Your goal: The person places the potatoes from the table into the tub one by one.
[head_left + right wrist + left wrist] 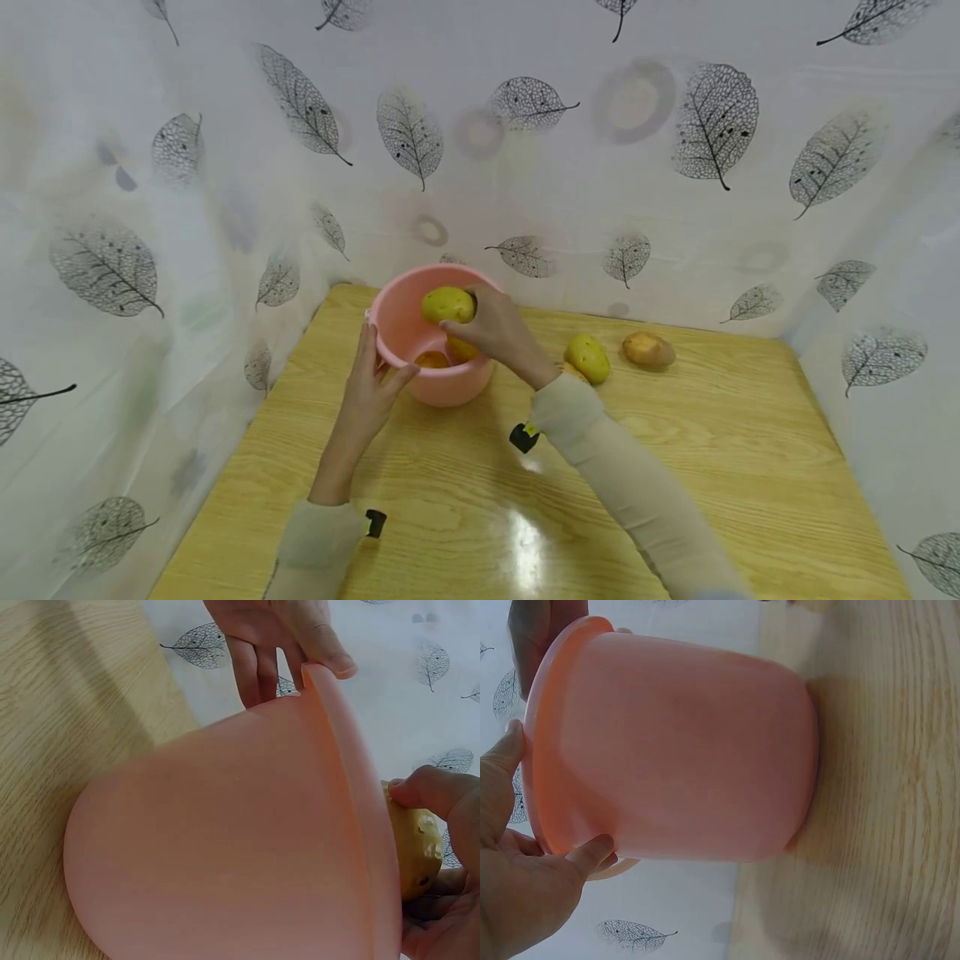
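Note:
A pink bucket (pixel 450 390) stands upright on the wooden table. My left hand (pixel 369 387) holds it at the near left of its rim, thumb on the rim and fingers along the outer side. Over the bucket's mouth, my right hand (pixel 498 329) grips a yellow potato (pixel 447 306) between thumb and fingers. In the right wrist view, that potato (pixel 420 851) shows just beyond the rim, partly covered by it. Inside the bucket lie a potato (pixel 432 359) and another potato (pixel 461 348), which is partly hidden by the right hand.
Right of the bucket, a yellow-green potato (pixel 587 358) and a browner potato (pixel 648 349) lie on the table (pixel 712 433). Another potato (pixel 573 372) is mostly hidden behind the right wrist. A leaf-patterned white curtain (pixel 562 183) surrounds the table's back and sides.

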### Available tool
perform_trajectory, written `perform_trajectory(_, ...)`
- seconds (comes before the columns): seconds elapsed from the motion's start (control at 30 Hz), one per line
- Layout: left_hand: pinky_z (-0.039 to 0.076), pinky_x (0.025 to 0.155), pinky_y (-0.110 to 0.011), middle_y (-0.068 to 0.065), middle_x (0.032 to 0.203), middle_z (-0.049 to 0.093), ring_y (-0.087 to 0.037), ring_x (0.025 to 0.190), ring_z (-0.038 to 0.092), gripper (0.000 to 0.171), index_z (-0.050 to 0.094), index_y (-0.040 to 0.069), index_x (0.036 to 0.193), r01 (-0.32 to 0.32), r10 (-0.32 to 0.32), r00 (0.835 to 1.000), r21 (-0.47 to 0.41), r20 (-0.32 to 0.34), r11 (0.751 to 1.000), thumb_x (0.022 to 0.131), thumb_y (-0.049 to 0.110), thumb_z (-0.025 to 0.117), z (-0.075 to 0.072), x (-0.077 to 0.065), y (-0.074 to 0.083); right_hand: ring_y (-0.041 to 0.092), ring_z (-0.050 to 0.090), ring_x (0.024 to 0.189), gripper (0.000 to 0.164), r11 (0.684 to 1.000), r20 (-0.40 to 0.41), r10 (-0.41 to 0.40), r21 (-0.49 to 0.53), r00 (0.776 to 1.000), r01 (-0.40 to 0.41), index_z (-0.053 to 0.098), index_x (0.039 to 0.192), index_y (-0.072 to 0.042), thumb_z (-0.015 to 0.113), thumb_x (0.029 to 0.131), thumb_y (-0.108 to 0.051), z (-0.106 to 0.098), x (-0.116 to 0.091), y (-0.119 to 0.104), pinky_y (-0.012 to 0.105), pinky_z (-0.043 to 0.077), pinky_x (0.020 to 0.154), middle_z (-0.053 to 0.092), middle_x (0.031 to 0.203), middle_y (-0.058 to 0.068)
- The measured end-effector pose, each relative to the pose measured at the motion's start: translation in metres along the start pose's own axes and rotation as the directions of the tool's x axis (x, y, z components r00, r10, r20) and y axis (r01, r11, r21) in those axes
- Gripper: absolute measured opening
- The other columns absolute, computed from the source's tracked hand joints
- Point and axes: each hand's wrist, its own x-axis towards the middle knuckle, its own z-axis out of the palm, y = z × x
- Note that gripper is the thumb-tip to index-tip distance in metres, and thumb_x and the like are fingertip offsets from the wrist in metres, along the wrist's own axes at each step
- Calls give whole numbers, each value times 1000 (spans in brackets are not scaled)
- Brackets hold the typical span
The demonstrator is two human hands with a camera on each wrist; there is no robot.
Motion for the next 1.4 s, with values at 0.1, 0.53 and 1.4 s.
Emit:
perform_trajectory(0.1,34,120,-46,-8,172,-10,-36,153,24,96,-1,10,166,-10,10,1000,-14,4,1000,102,22,69,1,0,-1,19,54,74,39,1000,-13,-2,1,1000,2,63,112,-3,82,87,-26,5,2,1,29,46,61,62,91,5)
perform_trajectory(0.53,34,119,-49,-15,172,-8,-38,152,25,95,1,5,166,-41,40,999,-23,-13,999,101,17,70,5,1,-2,29,69,89,28,999,-45,-36,-29,998,35,72,113,8,69,98,-16,13,1,4,40,59,87,73,107,21)
perform_trajectory(1.4,34,120,-49,-8,172,-9,-39,152,26,97,0,11,167,-27,27,1000,-17,-15,999,101,18,70,2,2,-1,33,67,101,31,988,-210,-66,124,975,94,67,124,9,69,99,-9,-37,-42,40,48,60,87,70,118,22)
